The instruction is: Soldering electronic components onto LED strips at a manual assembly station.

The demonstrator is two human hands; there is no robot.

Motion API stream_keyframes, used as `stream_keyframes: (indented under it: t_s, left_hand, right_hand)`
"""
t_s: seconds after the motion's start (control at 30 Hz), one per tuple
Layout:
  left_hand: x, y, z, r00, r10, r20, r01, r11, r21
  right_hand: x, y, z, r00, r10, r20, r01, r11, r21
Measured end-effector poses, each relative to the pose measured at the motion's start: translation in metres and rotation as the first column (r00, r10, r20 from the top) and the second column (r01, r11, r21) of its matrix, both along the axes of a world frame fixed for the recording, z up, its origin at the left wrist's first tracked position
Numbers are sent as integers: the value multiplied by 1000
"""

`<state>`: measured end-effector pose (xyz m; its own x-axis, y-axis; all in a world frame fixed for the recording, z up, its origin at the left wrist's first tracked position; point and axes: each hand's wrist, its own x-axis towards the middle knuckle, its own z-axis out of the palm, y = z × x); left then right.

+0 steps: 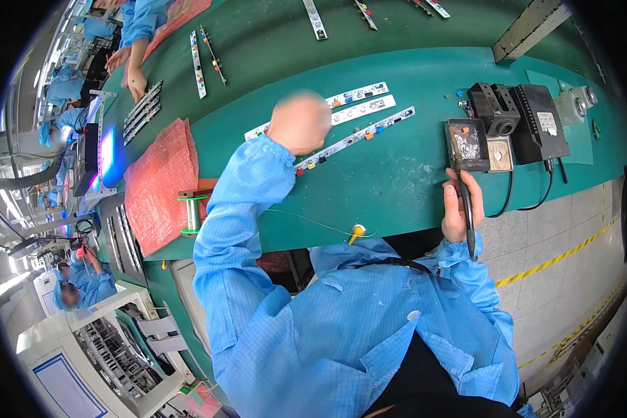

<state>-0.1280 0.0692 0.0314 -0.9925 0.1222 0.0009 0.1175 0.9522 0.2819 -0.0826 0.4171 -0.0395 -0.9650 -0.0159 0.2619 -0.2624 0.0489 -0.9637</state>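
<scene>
My right hand [454, 217] is closed around a black soldering iron [466, 212]. Its front end reaches over a dark tray [468, 141] that holds bits of solder. My left hand [299, 122] is smeared over by a blur, so its fingers do not show. It lies over narrow circuit boards on the green mat. A long board with coloured parts [355, 139] slants out beside that hand to the right. Just beyond it are a white strip board [364, 110] and another populated board [359, 94], both partly hidden by the hand.
A solder wire spool [191, 214] stands left of my left arm, near pink bubble wrap [161, 182]. A yellow-tipped piece [357, 230] lies at the mat's near edge. At right are a black iron holder [494, 109] and a black soldering station [538, 124]. A co-worker's hand [137, 82] touches boards at far left.
</scene>
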Motion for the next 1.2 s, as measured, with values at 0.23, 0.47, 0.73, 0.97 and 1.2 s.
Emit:
stream_keyframes:
  t_s: [0.23,0.47,0.73,0.97,1.2]
  left_hand:
    - [7,6,-4,998,-48,39,55,981,-188]
    - [2,-2,-8,999,-34,-9,34,999,16]
    - [9,6,-11,967,-14,-253,4,999,-39]
    - [38,35,-19,958,-171,-229,161,985,-61]
    - [32,11,-27,967,-87,-240,92,996,12]
  right_hand:
    - [0,-1,0,1000,-5,4,5,1000,-10]
    - [0,-3,3,1000,-24,15,24,999,-32]
    - [0,-2,2,999,-27,20,28,999,-34]
    - [-1,-2,1,1000,-24,-6,24,1000,-16]
    - [0,-2,2,1000,-24,12,24,999,-24]
